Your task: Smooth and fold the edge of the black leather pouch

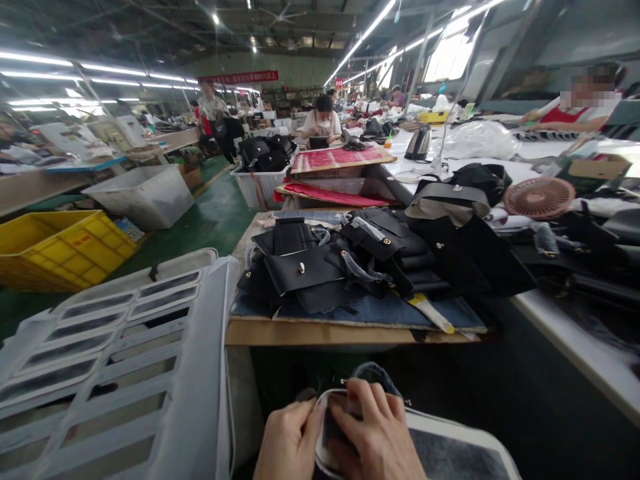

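Both my hands are low at the bottom middle, below the table edge. My left hand (pixel 289 441) and my right hand (pixel 374 437) press together on a small dark piece (pixel 334 427) lying on a white-rimmed pad (pixel 465 440) in my lap. The fingers of both hands curl over the piece; its shape is mostly hidden. Ahead, a heap of black leather bag parts (pixel 350 263) with small metal studs lies on a wooden table (pixel 320 332) covered by a blue mat.
A white slatted plastic crate (pixel 120 360) stands at my left. Yellow crate (pixel 55 250) and grey bin (pixel 143 193) sit on the green floor. Red sheets (pixel 340 160), a pink fan (pixel 539 197) and a kettle (pixel 419 143) lie further back. Other people work at far tables.
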{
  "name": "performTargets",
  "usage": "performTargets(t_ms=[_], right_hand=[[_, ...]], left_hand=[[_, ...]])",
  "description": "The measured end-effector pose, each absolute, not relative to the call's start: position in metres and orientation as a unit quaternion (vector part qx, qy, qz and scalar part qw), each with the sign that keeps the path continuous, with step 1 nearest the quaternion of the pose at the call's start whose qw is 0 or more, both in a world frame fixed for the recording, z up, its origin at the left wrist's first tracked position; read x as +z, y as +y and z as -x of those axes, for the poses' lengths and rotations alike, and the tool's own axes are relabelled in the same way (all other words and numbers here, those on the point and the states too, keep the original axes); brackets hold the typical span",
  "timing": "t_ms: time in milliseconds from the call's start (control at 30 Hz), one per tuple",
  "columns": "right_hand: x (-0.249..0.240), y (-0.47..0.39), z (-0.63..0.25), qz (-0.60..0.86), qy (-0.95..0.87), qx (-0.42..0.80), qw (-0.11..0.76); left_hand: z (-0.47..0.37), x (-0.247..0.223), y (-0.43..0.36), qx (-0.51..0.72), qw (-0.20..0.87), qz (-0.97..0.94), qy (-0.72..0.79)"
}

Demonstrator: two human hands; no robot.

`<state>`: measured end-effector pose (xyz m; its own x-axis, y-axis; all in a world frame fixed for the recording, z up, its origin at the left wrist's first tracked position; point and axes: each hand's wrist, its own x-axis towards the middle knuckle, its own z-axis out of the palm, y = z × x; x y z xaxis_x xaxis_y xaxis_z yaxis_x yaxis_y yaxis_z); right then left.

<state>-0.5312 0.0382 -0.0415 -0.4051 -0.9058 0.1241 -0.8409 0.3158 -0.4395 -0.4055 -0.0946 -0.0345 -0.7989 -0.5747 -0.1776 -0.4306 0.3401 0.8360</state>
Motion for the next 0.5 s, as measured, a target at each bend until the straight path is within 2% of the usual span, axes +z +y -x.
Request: performTargets(t_ms=[100,200,367,500], right_hand=[[-0.035,0.037,0.528,0.528,0.809,-0.236,0.104],[-0.037,0.035,0.523,0.504,0.821,-0.26,0.068],[-0.043,0.033,0.525,0.512,0.804,-0.298,0.034],[-0.035,0.034,0.532,0.526,0.803,-0.279,0.043]], left_hand=[[0.402,-0.035,-0.1,-0.581,0.044,-0.355,-0.731],[0.395,-0.049,-0.101,-0.676,0.051,-0.369,-0.636],[0.397,-0.074,-0.087,-0.83,0.13,-0.339,-0.423],[0.404,-0.084,-0.073,-0.883,0.173,-0.334,-0.281]])
